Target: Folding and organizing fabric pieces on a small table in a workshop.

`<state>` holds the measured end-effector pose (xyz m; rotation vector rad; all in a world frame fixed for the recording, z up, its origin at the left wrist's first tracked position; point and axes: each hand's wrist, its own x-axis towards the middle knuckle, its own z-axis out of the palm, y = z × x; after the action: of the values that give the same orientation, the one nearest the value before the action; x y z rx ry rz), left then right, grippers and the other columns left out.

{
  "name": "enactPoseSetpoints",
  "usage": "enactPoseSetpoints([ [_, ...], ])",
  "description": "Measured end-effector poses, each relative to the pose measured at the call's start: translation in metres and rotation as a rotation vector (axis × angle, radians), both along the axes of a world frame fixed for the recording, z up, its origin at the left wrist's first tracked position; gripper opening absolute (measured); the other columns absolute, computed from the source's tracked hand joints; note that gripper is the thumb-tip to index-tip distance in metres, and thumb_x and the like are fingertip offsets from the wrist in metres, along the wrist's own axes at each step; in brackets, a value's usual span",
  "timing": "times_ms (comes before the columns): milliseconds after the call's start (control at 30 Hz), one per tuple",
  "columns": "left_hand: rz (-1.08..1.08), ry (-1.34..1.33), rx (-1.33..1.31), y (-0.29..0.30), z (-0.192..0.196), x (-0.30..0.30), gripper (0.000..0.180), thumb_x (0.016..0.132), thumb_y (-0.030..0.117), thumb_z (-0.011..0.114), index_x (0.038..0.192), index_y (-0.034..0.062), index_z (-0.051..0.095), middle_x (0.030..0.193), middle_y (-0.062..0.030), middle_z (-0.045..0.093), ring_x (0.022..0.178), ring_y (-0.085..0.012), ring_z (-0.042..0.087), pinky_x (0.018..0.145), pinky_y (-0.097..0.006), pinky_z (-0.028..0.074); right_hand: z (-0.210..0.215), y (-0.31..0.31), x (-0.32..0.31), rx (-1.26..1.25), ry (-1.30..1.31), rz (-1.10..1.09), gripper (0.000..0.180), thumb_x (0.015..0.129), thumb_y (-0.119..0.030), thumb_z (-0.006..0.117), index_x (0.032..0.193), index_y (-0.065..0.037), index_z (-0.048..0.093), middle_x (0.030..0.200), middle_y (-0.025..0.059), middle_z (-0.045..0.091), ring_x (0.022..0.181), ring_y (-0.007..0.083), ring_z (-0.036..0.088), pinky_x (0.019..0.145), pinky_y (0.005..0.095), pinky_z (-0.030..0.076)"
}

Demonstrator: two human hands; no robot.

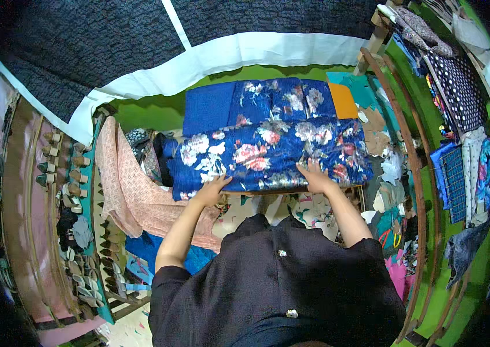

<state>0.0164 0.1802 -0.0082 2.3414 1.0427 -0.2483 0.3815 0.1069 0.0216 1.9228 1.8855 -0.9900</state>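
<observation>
Floral cloth (268, 149), frame centre: apparently being smoothed
Left hand (212, 191), right hand (315, 176): fingers spread wide, pinching nothing
Next move: probably wants even pressure

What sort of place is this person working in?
Probably a small sewing or shoemaking workshop, though I can't be sure which. Blue floral fabric lies in front of the person, loose scraps are heaped at the right, and rows of what look like shoes stand at the left.

Softly glossy floral cloth (280, 151)
</observation>
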Motion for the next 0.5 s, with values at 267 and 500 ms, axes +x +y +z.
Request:
enactPoseSetpoints([
  [267, -0.076, 0.201, -0.388, -0.021, 0.064, -0.003, 0.058, 0.074, 0.027, 0.059, 0.127, 0.0137, 0.039, 0.114, -0.0189, 0.051, 0.104, -0.0310, 0.050, 0.088, -0.035, 0.038, 0.038, -0.030, 0.016, -0.210, 0.144, 0.156, 0.075, 0.070, -0.006, 0.050, 0.136, -0.021, 0.018, 0.135, 0.0246, 0.020, 0.123, 0.0380, 0.026, 0.097, 0.0388, 0.029],
  [500, -0.132, 0.334, -0.497, 0.014, 0.154, 0.023, 0.057, 0.085, 0.049, 0.041, 0.121, 0.0053, 0.045, 0.119, -0.0190, 0.048, 0.109, -0.0299, 0.046, 0.091, -0.034, 0.035, 0.092, 0.004, 0.036, -0.348, 0.209, 0.303, 0.049, 0.064, -0.005, 0.042, 0.113, -0.004, 0.048, 0.093, 0.0198, 0.059, 0.079, 0.0273, 0.055, 0.067, 0.0377, 0.042],
])
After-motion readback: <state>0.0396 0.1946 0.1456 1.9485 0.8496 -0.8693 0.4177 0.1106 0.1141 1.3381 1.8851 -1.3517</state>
